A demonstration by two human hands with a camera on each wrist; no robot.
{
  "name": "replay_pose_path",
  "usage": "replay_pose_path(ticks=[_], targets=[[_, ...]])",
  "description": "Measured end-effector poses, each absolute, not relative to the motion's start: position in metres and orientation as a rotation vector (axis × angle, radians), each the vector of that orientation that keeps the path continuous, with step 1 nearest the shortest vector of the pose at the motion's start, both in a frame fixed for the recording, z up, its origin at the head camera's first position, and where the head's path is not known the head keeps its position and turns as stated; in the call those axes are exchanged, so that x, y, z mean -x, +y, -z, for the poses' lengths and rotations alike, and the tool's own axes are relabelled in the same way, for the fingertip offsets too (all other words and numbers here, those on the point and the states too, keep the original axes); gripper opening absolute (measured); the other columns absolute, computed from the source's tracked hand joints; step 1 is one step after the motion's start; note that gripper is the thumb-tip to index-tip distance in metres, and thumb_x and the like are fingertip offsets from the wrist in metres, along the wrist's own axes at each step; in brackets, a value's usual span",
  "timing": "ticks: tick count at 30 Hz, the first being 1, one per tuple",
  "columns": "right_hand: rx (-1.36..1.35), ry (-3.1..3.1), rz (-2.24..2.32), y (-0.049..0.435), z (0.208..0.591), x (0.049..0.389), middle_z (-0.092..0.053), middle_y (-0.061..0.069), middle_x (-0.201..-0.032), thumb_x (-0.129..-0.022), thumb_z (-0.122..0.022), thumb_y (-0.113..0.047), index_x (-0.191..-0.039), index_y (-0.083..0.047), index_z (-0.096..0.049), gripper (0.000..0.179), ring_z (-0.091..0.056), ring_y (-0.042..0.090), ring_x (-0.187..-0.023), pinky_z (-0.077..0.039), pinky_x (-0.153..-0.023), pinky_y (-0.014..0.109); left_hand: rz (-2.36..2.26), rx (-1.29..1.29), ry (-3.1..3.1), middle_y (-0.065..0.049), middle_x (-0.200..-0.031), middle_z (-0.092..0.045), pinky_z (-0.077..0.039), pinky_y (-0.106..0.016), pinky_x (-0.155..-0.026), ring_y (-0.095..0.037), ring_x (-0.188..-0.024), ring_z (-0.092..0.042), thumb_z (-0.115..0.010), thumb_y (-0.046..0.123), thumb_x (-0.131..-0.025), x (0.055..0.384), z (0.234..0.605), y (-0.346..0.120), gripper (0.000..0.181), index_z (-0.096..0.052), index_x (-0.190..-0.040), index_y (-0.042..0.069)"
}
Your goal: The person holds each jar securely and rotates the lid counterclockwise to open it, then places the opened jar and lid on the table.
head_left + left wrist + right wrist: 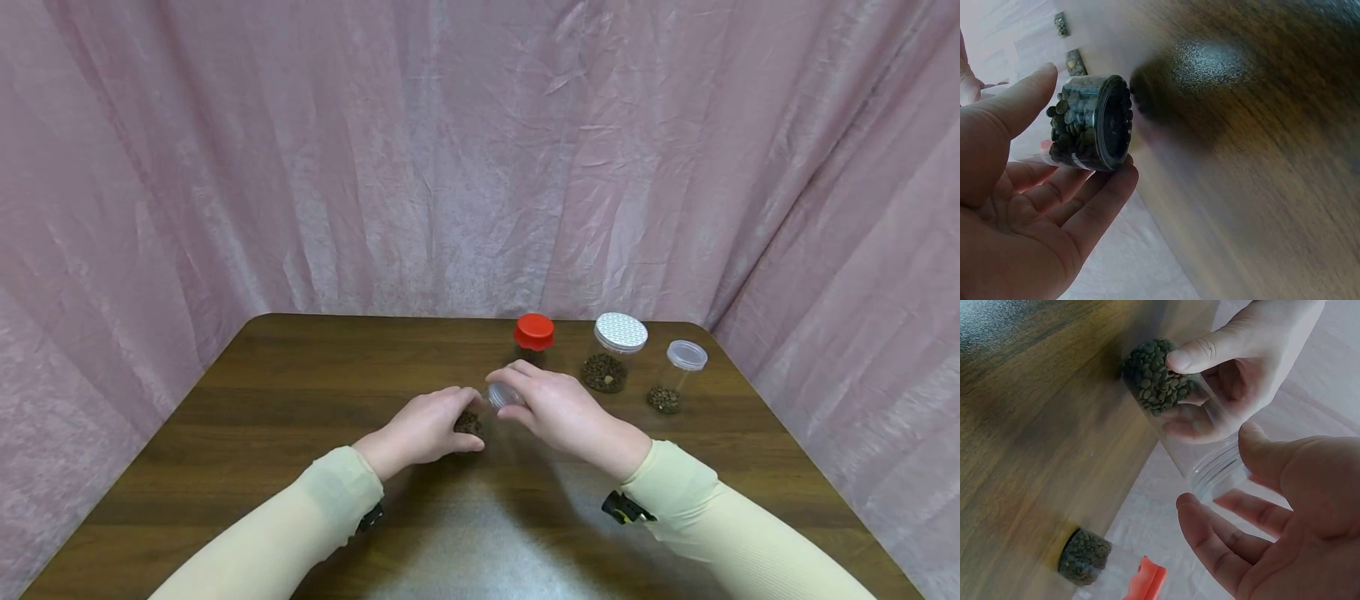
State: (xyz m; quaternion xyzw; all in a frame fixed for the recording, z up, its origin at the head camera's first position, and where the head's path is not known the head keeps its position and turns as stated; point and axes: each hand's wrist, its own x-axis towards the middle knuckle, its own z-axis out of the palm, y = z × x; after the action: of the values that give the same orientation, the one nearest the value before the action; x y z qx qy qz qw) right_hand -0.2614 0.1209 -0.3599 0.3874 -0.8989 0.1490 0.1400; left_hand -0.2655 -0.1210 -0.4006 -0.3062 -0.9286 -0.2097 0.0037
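My left hand [423,425] grips a clear plastic jar [1154,406], its thumb and fingers round the lower part. Brown pellets [1075,128] fill the bottom of this jar. In the left wrist view its base shows, lifted a little above the wooden table. My right hand [558,408] is at the jar's top, thumb and fingers round the clear ridged lid [1219,472]. The lid sits at the mouth of the jar; whether it is screwed tight cannot be told.
Behind the right hand stands a jar with a red lid [535,331]. To its right are a wider jar with a white patterned lid [621,332] and a slim jar with a clear lid [687,355], both holding brown pellets. Pink curtains [450,167] hang round the wooden table [247,400].
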Motion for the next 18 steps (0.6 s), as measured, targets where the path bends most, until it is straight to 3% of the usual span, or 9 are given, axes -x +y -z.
replay_pose_path(ticks=[12, 18], targets=[[-1.197, -2.581, -0.484, 0.1218, 0.359, 0.2618, -0.066, 0.003, -0.136, -0.096, -0.089, -0.018, -0.14, -0.012, -0.069, 0.049, -0.075, 0.022, -0.1, -0.062, -0.084, 0.045, 0.67, 0.956, -2.93, -0.011, -0.131, -0.073, -0.056, -0.051, -0.103, -0.028, -0.121, -0.07, -0.091, 0.026, -0.095, 0.2652, 0.3993, -0.1228, 0.05, -0.068, -0.133, 0.003], [-1.126, -2.6, -0.48, 0.1203, 0.3583, 0.2603, -0.062, 0.005, -0.144, -0.096, -0.09, -0.032, -0.148, -0.014, -0.066, 0.059, -0.073, 0.019, -0.103, -0.061, -0.088, 0.046, 0.657, 0.95, -2.934, -0.009, -0.128, -0.073, -0.057, -0.05, -0.101, -0.027, -0.118, -0.07, -0.091, 0.027, -0.095, 0.2651, 0.3988, -0.1215, 0.049, -0.068, -0.132, 0.006]])
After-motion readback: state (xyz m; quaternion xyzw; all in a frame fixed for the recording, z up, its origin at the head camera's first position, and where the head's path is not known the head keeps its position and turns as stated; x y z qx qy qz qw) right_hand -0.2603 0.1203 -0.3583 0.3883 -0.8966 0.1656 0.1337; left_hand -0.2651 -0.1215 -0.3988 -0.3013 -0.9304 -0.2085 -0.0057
